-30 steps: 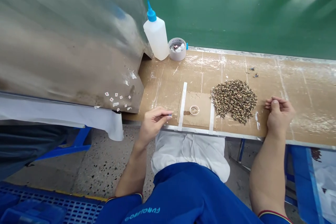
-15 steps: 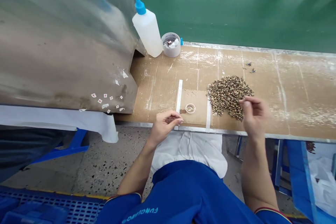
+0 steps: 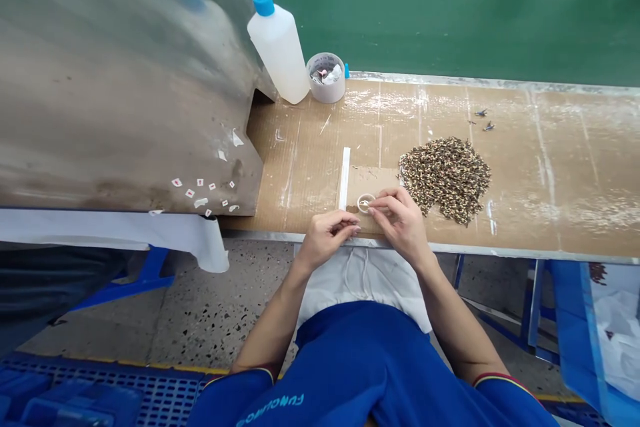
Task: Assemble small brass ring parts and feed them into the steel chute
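My left hand (image 3: 327, 235) is pinched at the bench's near edge, fingers closed on something too small to make out. Just to its right, my right hand (image 3: 400, 220) is also pinched, its fingertips at a small round clear cap (image 3: 365, 201) that sits on a cardboard patch (image 3: 367, 180) framed by white tape strips. What the right fingers hold is hidden. A heap of small brown-and-gold speckled pieces (image 3: 447, 177) lies right of the hands.
A white squeeze bottle with a blue nozzle (image 3: 277, 43) and a small round tub of scraps (image 3: 327, 77) stand at the back. A large metal housing (image 3: 115, 80) fills the left. A green conveyor belt (image 3: 450, 7) runs behind the cardboard-covered bench (image 3: 550, 167).
My right hand moved left from beside the heap, across it, to the small cap. My left hand shifted slightly right along the bench edge. The view tilted.
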The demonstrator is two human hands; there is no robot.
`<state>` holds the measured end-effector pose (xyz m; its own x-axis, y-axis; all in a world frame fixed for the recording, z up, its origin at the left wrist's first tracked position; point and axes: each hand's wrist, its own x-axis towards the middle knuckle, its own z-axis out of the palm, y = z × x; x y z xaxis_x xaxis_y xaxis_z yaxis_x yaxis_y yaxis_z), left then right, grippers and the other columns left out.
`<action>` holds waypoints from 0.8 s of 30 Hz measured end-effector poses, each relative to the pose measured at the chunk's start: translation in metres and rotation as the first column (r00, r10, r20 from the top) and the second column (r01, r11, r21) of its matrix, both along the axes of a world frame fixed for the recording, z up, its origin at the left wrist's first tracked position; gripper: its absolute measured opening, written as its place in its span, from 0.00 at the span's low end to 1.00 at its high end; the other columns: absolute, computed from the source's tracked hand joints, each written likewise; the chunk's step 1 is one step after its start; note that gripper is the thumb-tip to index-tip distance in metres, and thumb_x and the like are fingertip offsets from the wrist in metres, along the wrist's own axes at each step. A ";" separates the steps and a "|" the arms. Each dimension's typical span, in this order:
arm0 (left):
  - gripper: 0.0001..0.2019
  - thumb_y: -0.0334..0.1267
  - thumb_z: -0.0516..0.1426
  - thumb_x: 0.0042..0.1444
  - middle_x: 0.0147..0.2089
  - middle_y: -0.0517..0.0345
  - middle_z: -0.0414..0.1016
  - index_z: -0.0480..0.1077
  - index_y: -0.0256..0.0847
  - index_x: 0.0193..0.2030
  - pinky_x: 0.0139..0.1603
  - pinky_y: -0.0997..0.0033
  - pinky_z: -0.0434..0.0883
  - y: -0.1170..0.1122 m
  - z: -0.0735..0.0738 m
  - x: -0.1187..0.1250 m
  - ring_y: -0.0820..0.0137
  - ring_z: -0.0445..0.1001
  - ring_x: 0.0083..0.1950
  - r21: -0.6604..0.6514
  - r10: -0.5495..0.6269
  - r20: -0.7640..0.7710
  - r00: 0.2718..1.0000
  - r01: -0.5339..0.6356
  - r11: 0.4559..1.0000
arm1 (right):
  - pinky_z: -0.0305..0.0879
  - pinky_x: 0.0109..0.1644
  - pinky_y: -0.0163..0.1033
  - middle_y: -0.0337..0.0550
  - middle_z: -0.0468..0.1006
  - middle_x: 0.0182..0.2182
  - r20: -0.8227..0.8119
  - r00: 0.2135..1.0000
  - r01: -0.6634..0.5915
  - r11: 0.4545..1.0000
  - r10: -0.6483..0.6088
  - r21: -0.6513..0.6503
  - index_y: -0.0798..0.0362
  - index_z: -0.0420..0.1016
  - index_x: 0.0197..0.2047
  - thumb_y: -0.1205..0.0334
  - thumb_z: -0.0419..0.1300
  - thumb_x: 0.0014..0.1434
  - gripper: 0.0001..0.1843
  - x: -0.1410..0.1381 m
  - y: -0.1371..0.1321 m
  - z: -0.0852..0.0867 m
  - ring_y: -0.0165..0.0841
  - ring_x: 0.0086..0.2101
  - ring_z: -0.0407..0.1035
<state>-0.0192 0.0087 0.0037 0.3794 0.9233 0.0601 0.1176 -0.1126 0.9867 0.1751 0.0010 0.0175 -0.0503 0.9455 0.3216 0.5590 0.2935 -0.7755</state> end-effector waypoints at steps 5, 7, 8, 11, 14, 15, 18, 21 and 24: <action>0.08 0.39 0.61 0.62 0.31 0.55 0.77 0.77 0.35 0.38 0.27 0.78 0.74 0.002 0.000 -0.001 0.74 0.76 0.27 0.017 -0.023 -0.009 1.000 0.023 1.000 | 0.67 0.42 0.42 0.46 0.76 0.38 0.187 0.982 0.014 0.995 -0.031 0.096 0.49 0.79 0.38 0.66 0.57 0.67 0.09 -0.010 0.008 0.005 0.37 0.38 0.70; 0.07 0.38 0.61 0.62 0.31 0.55 0.77 0.76 0.35 0.38 0.27 0.78 0.73 0.001 0.000 -0.001 0.75 0.76 0.27 0.016 -0.022 -0.010 1.000 0.022 1.000 | 0.66 0.41 0.41 0.45 0.76 0.36 0.266 0.962 0.031 0.995 -0.056 0.098 0.49 0.78 0.37 0.66 0.56 0.68 0.10 -0.011 0.009 0.010 0.37 0.37 0.69; 0.07 0.37 0.61 0.62 0.31 0.55 0.77 0.76 0.35 0.38 0.27 0.78 0.73 0.001 0.000 -0.001 0.75 0.76 0.27 0.016 -0.021 -0.011 1.000 0.021 1.000 | 0.65 0.40 0.41 0.45 0.76 0.35 0.303 0.950 0.041 0.994 -0.069 0.098 0.49 0.78 0.37 0.66 0.56 0.68 0.10 -0.009 0.008 0.012 0.37 0.36 0.69; 0.07 0.36 0.60 0.62 0.31 0.55 0.76 0.77 0.35 0.39 0.27 0.78 0.73 0.001 -0.001 -0.001 0.74 0.76 0.27 0.017 -0.021 -0.016 1.000 0.021 1.000 | 0.64 0.39 0.41 0.45 0.74 0.34 0.359 0.932 0.019 0.997 -0.044 0.073 0.50 0.76 0.35 0.65 0.56 0.68 0.10 -0.003 0.007 0.021 0.37 0.36 0.68; 0.08 0.36 0.59 0.63 0.32 0.54 0.77 0.77 0.35 0.40 0.27 0.78 0.72 0.001 -0.001 -0.001 0.75 0.75 0.28 0.044 -0.029 -0.045 0.999 0.031 0.999 | 0.65 0.40 0.41 0.45 0.74 0.35 0.290 0.955 -0.068 0.998 0.063 0.008 0.50 0.76 0.35 0.65 0.57 0.67 0.09 0.001 0.007 0.023 0.36 0.37 0.69; 0.08 0.36 0.59 0.63 0.33 0.54 0.77 0.78 0.35 0.41 0.27 0.78 0.72 0.002 -0.001 -0.001 0.75 0.74 0.28 0.058 -0.029 -0.060 0.998 0.033 0.998 | 0.66 0.41 0.41 0.45 0.74 0.35 0.246 0.965 -0.088 0.996 0.088 -0.009 0.50 0.76 0.36 0.66 0.57 0.67 0.09 0.000 0.008 0.023 0.36 0.37 0.69; 0.08 0.37 0.59 0.63 0.34 0.54 0.78 0.78 0.36 0.41 0.26 0.78 0.71 0.002 -0.001 0.000 0.76 0.73 0.28 0.093 -0.018 -0.092 0.996 0.026 0.995 | 0.68 0.43 0.42 0.45 0.76 0.37 0.108 0.992 -0.068 0.997 0.071 -0.030 0.50 0.76 0.36 0.65 0.58 0.66 0.08 -0.003 0.010 0.019 0.36 0.38 0.72; 0.08 0.37 0.59 0.63 0.34 0.53 0.78 0.78 0.36 0.41 0.27 0.77 0.70 0.001 0.000 0.000 0.75 0.72 0.28 0.100 -0.013 -0.108 0.994 0.023 0.995 | 0.70 0.41 0.42 0.44 0.78 0.36 -0.026 0.999 0.030 0.999 -0.031 -0.040 0.49 0.75 0.35 0.63 0.58 0.66 0.07 -0.002 0.008 0.019 0.36 0.39 0.74; 0.08 0.37 0.59 0.63 0.34 0.53 0.79 0.79 0.36 0.40 0.27 0.77 0.69 0.002 0.002 0.001 0.75 0.72 0.27 0.107 -0.020 -0.123 0.992 0.034 0.994 | 0.72 0.38 0.41 0.44 0.81 0.34 -0.198 0.973 0.101 0.989 -0.120 -0.107 0.49 0.75 0.36 0.58 0.59 0.66 0.07 0.002 -0.001 0.023 0.36 0.37 0.76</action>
<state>-0.0187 0.0110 0.0056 0.4147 0.9031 0.1116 0.2316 -0.2233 0.9468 0.1770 -0.0004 0.0406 0.1134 0.9684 0.2223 0.4117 0.1578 -0.8975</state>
